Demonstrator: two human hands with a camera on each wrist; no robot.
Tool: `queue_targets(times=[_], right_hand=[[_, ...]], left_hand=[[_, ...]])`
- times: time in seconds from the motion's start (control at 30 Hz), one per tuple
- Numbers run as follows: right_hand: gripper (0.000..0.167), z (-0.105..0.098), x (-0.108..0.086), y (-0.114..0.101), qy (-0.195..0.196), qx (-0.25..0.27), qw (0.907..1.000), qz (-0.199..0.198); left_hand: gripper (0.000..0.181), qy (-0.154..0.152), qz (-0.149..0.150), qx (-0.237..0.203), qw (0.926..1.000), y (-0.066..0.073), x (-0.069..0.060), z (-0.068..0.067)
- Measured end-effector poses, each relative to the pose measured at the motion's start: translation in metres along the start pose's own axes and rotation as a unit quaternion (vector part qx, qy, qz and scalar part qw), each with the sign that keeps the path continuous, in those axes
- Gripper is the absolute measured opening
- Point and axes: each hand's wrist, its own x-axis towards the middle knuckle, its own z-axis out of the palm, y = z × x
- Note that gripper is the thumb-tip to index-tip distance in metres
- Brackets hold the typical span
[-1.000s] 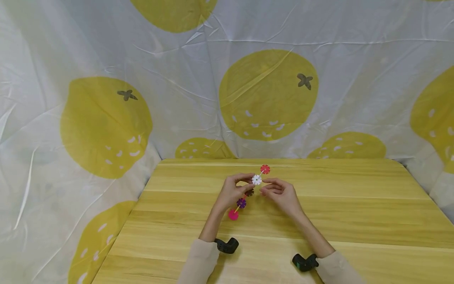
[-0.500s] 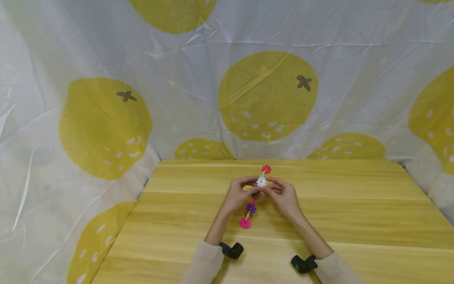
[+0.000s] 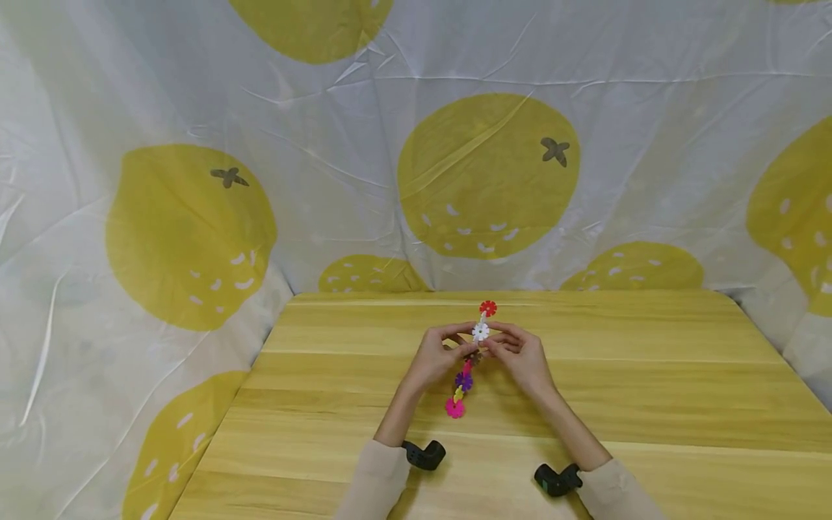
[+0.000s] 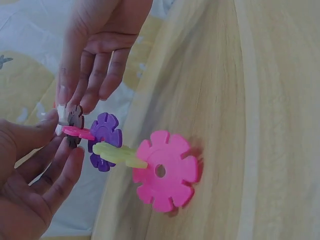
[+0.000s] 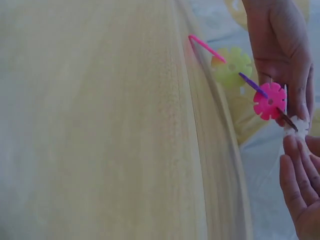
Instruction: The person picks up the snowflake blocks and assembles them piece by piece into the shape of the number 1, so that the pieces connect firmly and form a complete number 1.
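Observation:
A chain of slotted snowflake discs hangs between my hands in the head view. From the far end it runs through a red disc [image 3: 488, 308], a white disc [image 3: 480, 331], a brown disc [image 4: 75, 125], a small pink disc [image 5: 270, 101], a purple disc [image 3: 464, 380], a yellow disc [image 5: 233, 66] and a pink disc [image 3: 454, 408]. My left hand [image 3: 439, 357] pinches the chain at the white disc from the left. Opposite it, my right hand [image 3: 523, 358] pinches the white disc's right side. Fingers partly hide the brown disc in the head view.
Below the hands lies a wooden table [image 3: 650, 390]. Behind it hangs a pale curtain [image 3: 364, 144] with yellow fruit prints. Black wrist-worn devices sit at the left cuff [image 3: 425, 456] and right cuff [image 3: 557, 480].
My left hand has brought the chain rightward, and its lower end has swung right. My right fingers, apart from the white disc a second ago, now pinch it.

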Motion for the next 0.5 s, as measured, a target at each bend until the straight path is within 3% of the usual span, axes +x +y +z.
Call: queue_targets(times=[0.27,0.5], right_hand=[[0.046,-0.0004,-0.002,0.001,-0.021,-0.053,0.9984,0.008],[0.034,-0.0018,-0.0029,0.0007,-0.034,-0.081,0.9961,0.012]], left_hand=[[0.038,0.014,0.009,-0.016,0.9997,-0.0003,0.0028,0.0011],[0.042,0.011,0.005,-0.048,0.9988,-0.0051,0.0037,0.0037]])
